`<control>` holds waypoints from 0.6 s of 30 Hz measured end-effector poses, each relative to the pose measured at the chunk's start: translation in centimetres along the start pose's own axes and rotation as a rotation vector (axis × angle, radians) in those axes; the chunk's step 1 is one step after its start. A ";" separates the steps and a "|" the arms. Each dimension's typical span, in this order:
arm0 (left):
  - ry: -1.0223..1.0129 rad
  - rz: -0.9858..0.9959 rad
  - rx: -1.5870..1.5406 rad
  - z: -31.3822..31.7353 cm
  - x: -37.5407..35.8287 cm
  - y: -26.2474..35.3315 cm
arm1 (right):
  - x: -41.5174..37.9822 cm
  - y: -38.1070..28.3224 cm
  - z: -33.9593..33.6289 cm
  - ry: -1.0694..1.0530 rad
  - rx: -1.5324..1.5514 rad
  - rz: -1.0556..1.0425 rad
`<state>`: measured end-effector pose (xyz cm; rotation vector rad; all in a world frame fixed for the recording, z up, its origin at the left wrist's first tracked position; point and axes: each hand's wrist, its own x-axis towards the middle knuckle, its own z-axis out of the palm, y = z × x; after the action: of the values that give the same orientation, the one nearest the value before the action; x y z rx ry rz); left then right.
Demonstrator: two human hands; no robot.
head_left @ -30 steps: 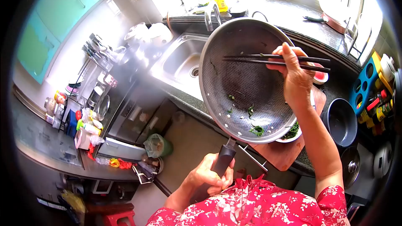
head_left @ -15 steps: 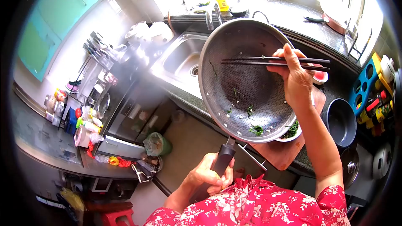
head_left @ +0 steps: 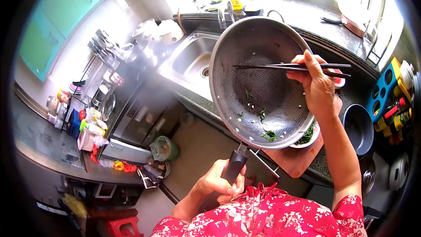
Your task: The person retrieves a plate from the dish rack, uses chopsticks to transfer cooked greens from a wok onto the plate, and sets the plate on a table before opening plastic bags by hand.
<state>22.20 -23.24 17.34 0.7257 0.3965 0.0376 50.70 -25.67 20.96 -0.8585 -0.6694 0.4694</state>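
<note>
- The left hand [head_left: 221, 183] is closed snugly around the black handle [head_left: 235, 166], its fingers wrapped with no gap showing; the step in hand looks like working the loose scraps with the chopsticks while this hand steadies the pan.
- The pan [head_left: 278, 90] is held beyond the handle at the counter's edge, open side toward the camera. Its grey inside is finely patterned, with shreds of greens [head_left: 269, 135] and white bits [head_left: 237, 130] mostly in the nearer half.
- A white bowl [head_left: 317, 132] of greens sits partly under the pan's right rim, by the board [head_left: 297, 162]; whether rim and bowl touch cannot be told.
- The right hand [head_left: 316, 77] has its fingers pinched on 2 dark chopsticks [head_left: 258, 66], tips close together over the farther half; the next move probably calls for bringing them nearer the greens.
- Farther left, the sink [head_left: 186, 65] lies partly behind the pan.
</note>
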 end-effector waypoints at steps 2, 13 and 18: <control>0.005 -0.001 0.007 0.1 0.0 0.1 | 0.4 0.7 0.6 -0.006 0.023 -0.004; -0.012 0.002 -0.059 0.1 0.0 -0.1 | -0.3 0.4 -2.7 -0.041 -0.259 0.229; -0.031 0.018 -0.001 0.0 0.3 0.1 | -0.5 -0.1 -1.6 -0.066 0.107 0.181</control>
<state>22.46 -23.14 17.31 0.7276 0.3604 0.0434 51.44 -26.92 20.11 -0.8083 -0.6236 0.6931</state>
